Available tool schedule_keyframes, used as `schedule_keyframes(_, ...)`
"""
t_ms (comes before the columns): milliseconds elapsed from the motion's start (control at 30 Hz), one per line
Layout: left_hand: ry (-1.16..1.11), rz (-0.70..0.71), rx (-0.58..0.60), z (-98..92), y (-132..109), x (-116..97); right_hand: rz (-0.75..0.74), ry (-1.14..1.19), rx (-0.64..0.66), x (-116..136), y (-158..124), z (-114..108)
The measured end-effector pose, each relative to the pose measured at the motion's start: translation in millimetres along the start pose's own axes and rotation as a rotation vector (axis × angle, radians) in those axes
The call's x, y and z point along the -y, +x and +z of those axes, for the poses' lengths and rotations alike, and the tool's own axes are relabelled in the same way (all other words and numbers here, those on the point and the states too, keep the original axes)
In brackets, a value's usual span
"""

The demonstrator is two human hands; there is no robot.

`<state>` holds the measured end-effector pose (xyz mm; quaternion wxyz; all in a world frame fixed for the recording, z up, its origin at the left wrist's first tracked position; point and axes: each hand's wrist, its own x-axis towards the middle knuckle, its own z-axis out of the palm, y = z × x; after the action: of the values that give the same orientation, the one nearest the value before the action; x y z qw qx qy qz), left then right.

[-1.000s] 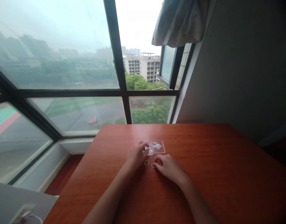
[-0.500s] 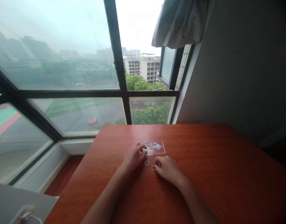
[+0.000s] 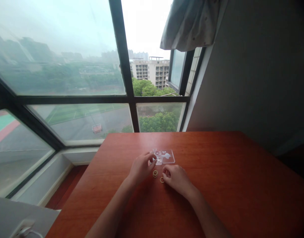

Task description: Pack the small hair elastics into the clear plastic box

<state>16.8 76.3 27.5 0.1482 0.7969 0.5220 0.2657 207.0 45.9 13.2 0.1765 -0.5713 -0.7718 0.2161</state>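
A small clear plastic box (image 3: 168, 156) lies opened flat on the table, its lid on the right bearing a pale printed figure. Inside its left half are small rings. My left hand (image 3: 141, 167) is curled around the left end of the box, thumb and fingers at its edge, covering part of it. Just in front of the box lie a few overlapping yellowish rings (image 3: 155, 173). Another single ring (image 3: 162, 180) rests on the table by the thumb of my right hand (image 3: 176, 177). That hand is closed with its fingertips bunched; what they pinch, if anything, is too small to make out.
The reddish-brown wooden table (image 3: 206, 152) stands against a large dark-framed window (image 3: 80, 99). A grey wall (image 3: 241, 82) rises on the right, and a pale curtain (image 3: 189, 26) hangs above. A white cable (image 3: 30, 232) shows at the lower left.
My right fingertips have risen slightly away from the single ring, which sits a little nearer to me. The left hand stays at the box. The whole view has shifted slightly.
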Motion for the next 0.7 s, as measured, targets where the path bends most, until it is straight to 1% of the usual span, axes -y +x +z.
schedule_keyframes(100, -0.032, 0.031, 0.030, -0.3, -0.4, -3.1, -0.003, 0.052, -0.036, -0.8, -0.2, -2.4)
schedule_keyframes(300, -0.071, 0.023, 0.058, -1.1, -1.6, -6.6, -0.029, 0.041, 0.089, 0.7, -4.1, -4.2)
schedule_keyframes(400, -0.095, 0.018, 0.085, -2.4, -1.4, -8.2, -0.048, 0.020, 0.093, 0.0, -4.1, -2.7)
schedule_keyframes(500, -0.151, 0.027, 0.116, -3.7, -0.9, -10.1, -0.050, 0.021, 0.026, -1.6, -1.4, -1.5)
schedule_keyframes(600, -0.220, 0.016, 0.136, -4.5, -0.5, -13.3, -0.030, 0.072, -0.089, -3.4, 2.5, -1.0)
schedule_keyframes(700, -0.317, 0.005, 0.191, -4.7, -0.2, -18.1, -0.022, 0.113, -0.199, -4.4, 4.5, -0.7)
